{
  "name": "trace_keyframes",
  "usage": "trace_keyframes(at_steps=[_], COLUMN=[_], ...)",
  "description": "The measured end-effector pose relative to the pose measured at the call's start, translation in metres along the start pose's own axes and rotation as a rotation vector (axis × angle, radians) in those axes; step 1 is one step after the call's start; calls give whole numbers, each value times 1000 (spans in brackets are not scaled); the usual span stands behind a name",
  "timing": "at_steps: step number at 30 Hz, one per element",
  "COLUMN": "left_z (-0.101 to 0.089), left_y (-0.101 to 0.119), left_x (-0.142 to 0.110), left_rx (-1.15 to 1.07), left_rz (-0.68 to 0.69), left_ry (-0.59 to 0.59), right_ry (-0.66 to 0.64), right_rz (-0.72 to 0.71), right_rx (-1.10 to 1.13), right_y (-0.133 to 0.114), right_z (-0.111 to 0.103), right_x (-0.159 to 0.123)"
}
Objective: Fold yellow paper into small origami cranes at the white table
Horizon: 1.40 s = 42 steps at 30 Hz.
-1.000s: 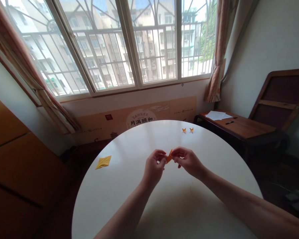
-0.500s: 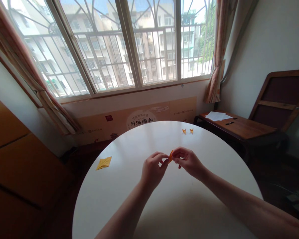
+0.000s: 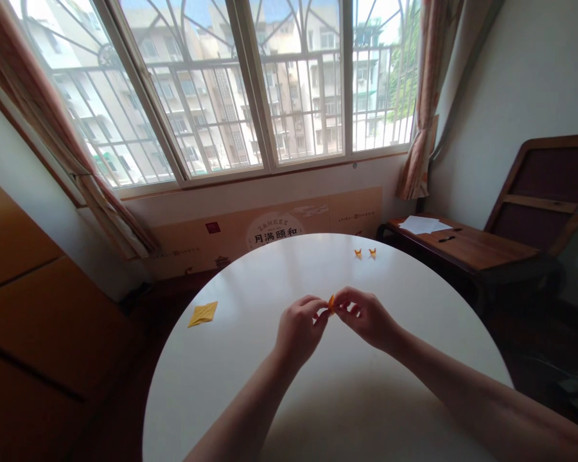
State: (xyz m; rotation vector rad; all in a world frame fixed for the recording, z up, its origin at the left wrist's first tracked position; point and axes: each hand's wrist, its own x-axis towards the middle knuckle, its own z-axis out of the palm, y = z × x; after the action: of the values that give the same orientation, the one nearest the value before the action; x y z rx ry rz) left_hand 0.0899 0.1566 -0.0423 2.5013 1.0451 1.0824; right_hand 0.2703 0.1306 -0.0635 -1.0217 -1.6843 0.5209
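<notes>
Above the middle of the white round table (image 3: 366, 398), both my hands pinch a small piece of folded orange paper (image 3: 331, 304). My left hand (image 3: 300, 326) grips its left side between thumb and fingertips. On the other side, the thumb and bent fingers of my right hand (image 3: 366, 316) close on it. Much of the paper is hidden by my fingertips. Two small folded orange paper figures, a left one (image 3: 358, 253) and a right one (image 3: 372, 253), stand side by side near the table's far edge.
Some yellow paper (image 3: 203, 314) lies near the table's left edge. Beyond the table at right, a wooden bench (image 3: 491, 240) carries white sheets (image 3: 424, 224) and a dark pen (image 3: 447, 239). A printed cardboard panel (image 3: 192, 240) stands under the barred window.
The fingers of my right hand have shifted slightly on the orange paper, and less of the paper shows now. The whole view has moved a little. Nothing was let go.
</notes>
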Motion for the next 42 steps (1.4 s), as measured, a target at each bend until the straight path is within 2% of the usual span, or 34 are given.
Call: trace_keyframes(at_steps=[9,18,23,34,38,42], left_z=[-3,-3,-2,-1,1,4], left_y=[7,11,14,11,8,4], left_x=[0,0,0,1,4,5], left_rx=[51,-4,23,-27,-200,-466], left_rz=[5,-82,-103,-115,-217,-359], left_ry=[-31,-25,-52,-71,-2,34], right_ry=[-11,-12,-37,-2,25,-4], right_rz=[-49,-179,-189,5,77,179], right_rx=[-99,-314,-403,-163,51,297], right_y=[1,-11,-16,-3,4,9], right_z=[2,0,2,8,9,7], right_x=[-2,-5,-6,-4,0,3])
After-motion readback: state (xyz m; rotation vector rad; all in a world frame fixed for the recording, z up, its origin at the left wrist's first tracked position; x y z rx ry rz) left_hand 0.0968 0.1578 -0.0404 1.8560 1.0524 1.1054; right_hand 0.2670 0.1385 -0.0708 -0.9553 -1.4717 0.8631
